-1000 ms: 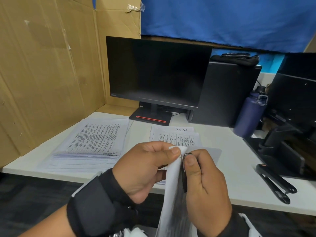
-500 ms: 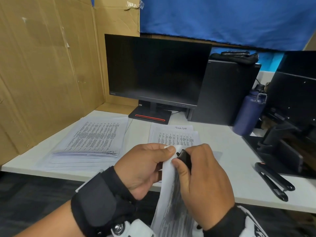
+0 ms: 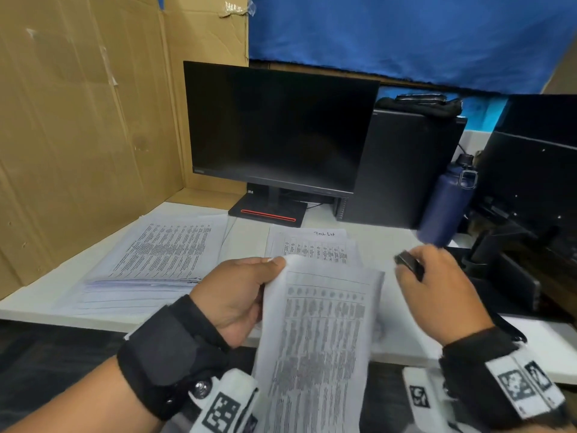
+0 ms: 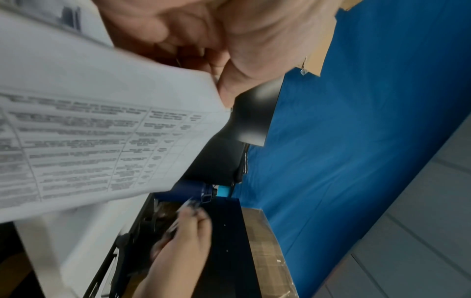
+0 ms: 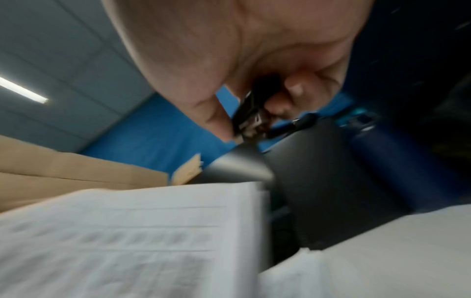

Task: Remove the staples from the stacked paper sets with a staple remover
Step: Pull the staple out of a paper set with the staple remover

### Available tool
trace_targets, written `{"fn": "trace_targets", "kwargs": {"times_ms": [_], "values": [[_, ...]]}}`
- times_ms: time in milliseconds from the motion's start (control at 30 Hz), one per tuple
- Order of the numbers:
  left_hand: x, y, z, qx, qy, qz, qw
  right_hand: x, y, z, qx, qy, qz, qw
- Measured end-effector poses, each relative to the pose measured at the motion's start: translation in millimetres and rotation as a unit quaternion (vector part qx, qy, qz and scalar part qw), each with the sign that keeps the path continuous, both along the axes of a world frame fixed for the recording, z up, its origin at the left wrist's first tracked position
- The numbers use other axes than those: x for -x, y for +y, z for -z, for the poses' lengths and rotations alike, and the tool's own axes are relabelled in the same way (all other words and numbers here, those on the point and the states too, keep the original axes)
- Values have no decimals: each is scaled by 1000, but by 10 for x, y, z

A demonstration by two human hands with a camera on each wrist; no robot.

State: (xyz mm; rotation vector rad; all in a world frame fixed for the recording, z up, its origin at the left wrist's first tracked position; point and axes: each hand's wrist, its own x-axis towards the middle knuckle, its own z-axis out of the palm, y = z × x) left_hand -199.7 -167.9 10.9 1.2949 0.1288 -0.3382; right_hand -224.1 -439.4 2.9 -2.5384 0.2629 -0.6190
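Note:
My left hand (image 3: 237,295) pinches the top left corner of a printed paper set (image 3: 318,345), which hangs in the air in front of the desk edge. The same set (image 4: 84,129) fills the left wrist view, gripped at its corner by the left hand (image 4: 219,66). My right hand (image 3: 437,292) is off to the right of the sheets, apart from them, and holds a small black staple remover (image 3: 409,264). In the right wrist view the thumb and fingers of the right hand (image 5: 244,113) pinch the staple remover (image 5: 248,119), blurred, above the paper set (image 5: 142,233).
A thick pile of printed paper sets (image 3: 156,260) lies on the white desk (image 3: 390,245) at the left. Another smaller pile (image 3: 312,245) lies in the middle. Behind stand a black monitor (image 3: 274,126), a computer case (image 3: 402,167) and a blue bottle (image 3: 446,207). Cardboard walls (image 3: 78,135) close the left side.
My right hand has pulled the staple remover away from the paper's top corner to the right. The paper set has turned so that its printed face shows. The left hand keeps its hold.

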Motion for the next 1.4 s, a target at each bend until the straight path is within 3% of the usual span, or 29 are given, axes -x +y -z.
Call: {"fn": "trace_targets", "kwargs": {"times_ms": [67, 167, 433, 533, 633, 733, 867, 1167, 1400], "values": [[-57, 49, 13, -7, 2, -2, 1000, -131, -399, 180, -12, 122, 68, 990], [-86, 66, 34, -10, 0, 1, 1000, -198, -760, 444, 17, 218, 122, 968], [-50, 31, 99, -15, -35, 13, 999, -150, -815, 570, 76, 262, 156, 949], [-35, 13, 132, -37, -70, 15, 997, -87, -436, 308, 123, 171, 142, 967], [23, -41, 159, -72, -100, 29, 992, 119, 200, 59, 88, -46, -22, 995], [96, -126, 194, -86, -119, 52, 988, 360, 747, -44, 91, -124, -146, 977], [159, -196, 247, -69, -133, 64, 987, 400, 918, 50, 100, -111, -192, 970], [218, -209, 221, -33, -160, 69, 984, 399, 904, 70, 106, -151, -199, 963], [244, -206, 177, -15, -140, 88, 986, 392, 936, 112, 108, -110, -184, 971]]}}
